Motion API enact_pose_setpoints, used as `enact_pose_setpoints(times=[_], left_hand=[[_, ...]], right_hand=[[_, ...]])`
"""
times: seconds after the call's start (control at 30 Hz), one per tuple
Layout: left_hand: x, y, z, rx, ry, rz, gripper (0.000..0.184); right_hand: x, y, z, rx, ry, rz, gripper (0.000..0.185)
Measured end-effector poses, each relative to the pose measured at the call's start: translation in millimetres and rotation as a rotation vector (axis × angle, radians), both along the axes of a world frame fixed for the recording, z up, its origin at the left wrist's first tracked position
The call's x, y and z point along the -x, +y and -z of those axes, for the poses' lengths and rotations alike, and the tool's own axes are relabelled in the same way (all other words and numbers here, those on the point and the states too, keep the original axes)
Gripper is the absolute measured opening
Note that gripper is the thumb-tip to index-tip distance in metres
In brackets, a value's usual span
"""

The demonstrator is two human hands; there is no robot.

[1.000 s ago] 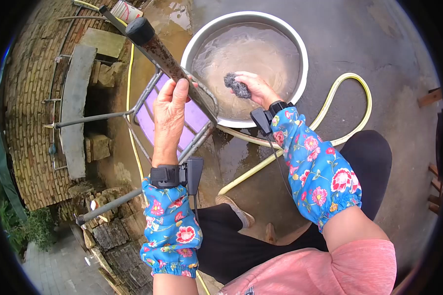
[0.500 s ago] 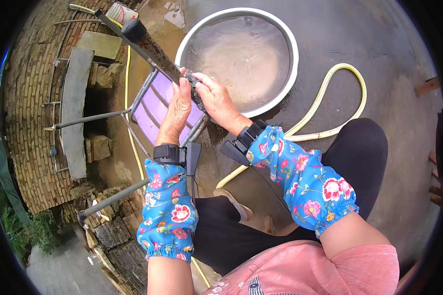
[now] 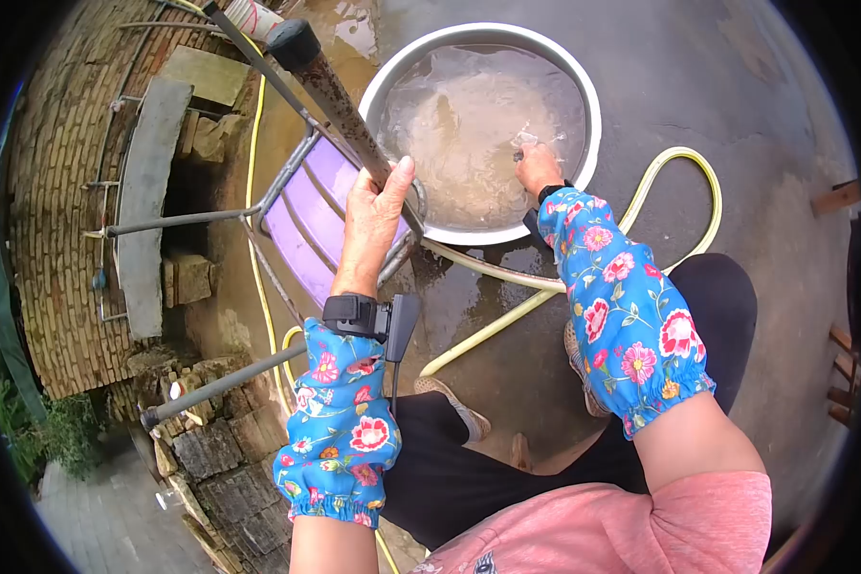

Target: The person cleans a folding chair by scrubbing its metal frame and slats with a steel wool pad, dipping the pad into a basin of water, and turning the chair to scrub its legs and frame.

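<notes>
My left hand (image 3: 371, 222) is closed around a rusty metal leg (image 3: 340, 100) of a chair, with the thumb lying along it. The chair's purple slatted plastic panel (image 3: 306, 230) is set in a grey tube frame, and the chair is tipped over so its legs stick out. A black cap covers the end of the held leg. Over the right side of a large metal basin (image 3: 591, 120) of cloudy water, my right hand (image 3: 540, 170) is closed at the water's surface. A bit of a dark grey scouring pad (image 3: 518, 155) shows at its fingers.
A pale yellow hose (image 3: 641, 206) loops over the wet concrete right of the basin and runs beneath my right arm. Along the left stand a brick wall (image 3: 67, 220), a stone slab (image 3: 153, 210) and stacked blocks. A white bucket (image 3: 251, 17) is at the top left.
My right hand has left the chair leg and moved right into the basin with the scouring pad, stirring the water. My left hand still holds the leg, and the view has shifted slightly.
</notes>
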State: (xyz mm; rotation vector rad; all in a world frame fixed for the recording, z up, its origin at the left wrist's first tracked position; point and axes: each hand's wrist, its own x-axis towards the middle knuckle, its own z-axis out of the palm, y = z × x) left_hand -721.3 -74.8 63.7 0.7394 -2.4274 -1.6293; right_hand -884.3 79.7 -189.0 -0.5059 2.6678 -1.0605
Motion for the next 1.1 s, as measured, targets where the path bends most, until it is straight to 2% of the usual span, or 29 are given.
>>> enact_pose_setpoints(times=[0.07,0.13,0.17,0.2,0.27,0.3,0.37,0.43,0.5,0.57,0.63,0.73,0.77,0.83,0.87,0.9,0.97,1.0,1.03,1.07,1.1], left_hand=[[1.2,-0.5,5.1,-0.023,0.010,-0.018,0.044],[-0.4,-0.2,9.9,-0.052,0.031,-0.053,0.036],[-0.3,0.5,13.3,-0.058,0.030,-0.058,0.036],[0.7,-0.2,18.0,-0.068,0.046,-0.049,0.033],[2.5,-2.6,24.2,-0.073,0.074,-0.068,0.026],[4.2,-1.1,25.2,-0.070,0.076,-0.073,0.026],[5.5,4.2,26.9,-0.151,0.096,-0.128,0.024],[7.3,2.5,22.9,-0.125,0.112,-0.132,0.024],[-5.8,-0.3,14.5,-0.163,0.208,-0.208,0.024],[-16.3,-8.0,-1.1,-0.171,0.282,-0.312,0.024],[-33.9,-22.6,-24.4,-0.147,0.360,-0.395,0.024],[-65.3,-50.4,-64.1,-0.076,0.455,-0.530,0.028],[-58.8,-58.5,-42.6,-0.016,0.461,-0.593,0.029],[-77.2,-71.7,-45.0,0.006,0.487,-0.653,0.031],[-83.5,-73.9,-53.4,0.038,0.476,-0.680,0.032],[-87.5,-74.6,-54.1,0.041,0.474,-0.707,0.032],[-90.1,-72.1,-52.9,0.033,0.459,-0.688,0.031],[-94.0,-70.5,-50.1,0.019,0.455,-0.691,0.030],[-93.6,-64.2,-52.3,0.016,0.458,-0.675,0.029],[-91.7,-57.1,-53.7,0.012,0.455,-0.677,0.028],[-89.2,-49.7,-61.7,0.007,0.457,-0.670,0.028]], right_hand=[[8.2,-1.1,4.9,-0.304,-0.146,-0.078,0.031],[1.3,-21.2,9.3,0.266,-0.588,-0.236,0.033],[-20.3,-27.9,-27.2,0.595,-0.860,-0.238,0.037],[-39.5,-33.9,-72.8,0.639,-0.795,-0.334,0.036],[-79.2,-57.0,-114.1,0.701,-0.626,-0.535,0.038],[-95.2,-69.4,-100.0,0.793,-0.303,-0.505,0.038],[-98.8,-60.0,-69.7,0.381,-0.022,-0.691,0.038],[-91.9,-39.6,-45.6,0.089,0.021,-0.619,0.035],[-76.3,-15.9,-57.2,0.343,-0.237,-0.241,0.034],[-55.7,-8.3,-48.8,0.454,-0.259,-0.014,0.033],[-33.7,0.9,-34.3,0.381,-0.029,-0.116,0.032],[-2.0,17.6,-9.0,0.050,-0.053,-0.076,0.029],[16.1,10.1,44.0,-0.049,-0.042,-0.026,0.028],[15.9,7.5,84.6,-0.152,0.041,0.018,0.027],[26.0,0.8,87.3,-0.147,-0.196,-0.141,0.029],[15.1,-12.6,73.0,-0.153,-0.195,-0.167,0.029],[-17.4,-44.3,25.4,0.641,-0.902,-0.155,0.030],[-44.0,-60.5,-17.6,0.846,-0.974,-0.261,0.030],[-74.4,-78.4,-55.2,0.958,-0.924,-0.340,0.028],[-104.1,-88.6,-93.0,0.957,-0.808,-0.465,0.029],[-134.5,-87.6,-144.4,0.870,-0.426,-0.625,0.029]])
